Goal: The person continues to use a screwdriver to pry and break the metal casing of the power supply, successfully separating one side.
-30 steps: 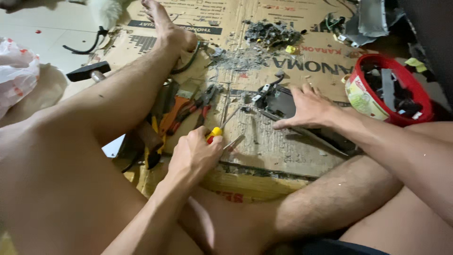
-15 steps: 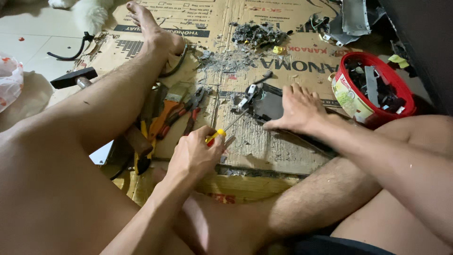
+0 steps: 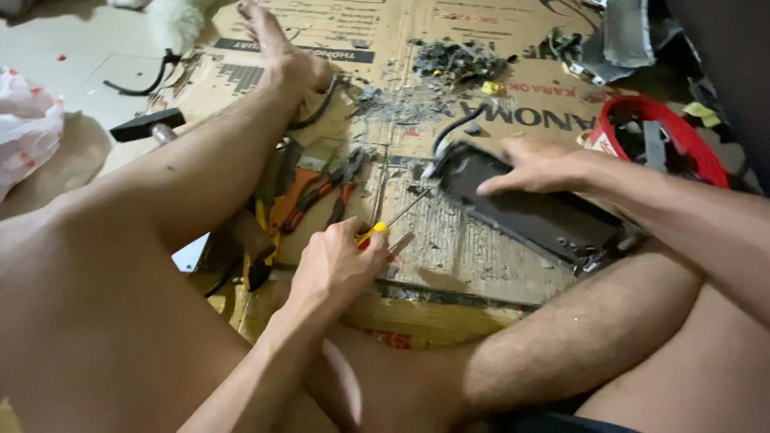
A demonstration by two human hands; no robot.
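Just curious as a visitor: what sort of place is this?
Likely a home floor used as a makeshift repair spot: flattened cardboard over tiles, pliers, and a red tub of parts.

The right hand [image 3: 536, 167] has slid up the dark panel [image 3: 529, 210].

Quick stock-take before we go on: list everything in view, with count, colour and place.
dark panel: one, black, on the cardboard, centre right
screwdriver: one, yellow handle, tip toward the panel's near corner
pliers: red and orange handles, exact count unclear, beside the left leg
cardboard sheet: one, brown, spread on the floor
debris pile: one, grey scraps, top centre
red tub: one, holding dark parts, far right
hammer: one, black head, left on the floor
plastic bag: one, white, far left
left hand: grip closed on the screwdriver
right hand: pressing flat on the dark panel
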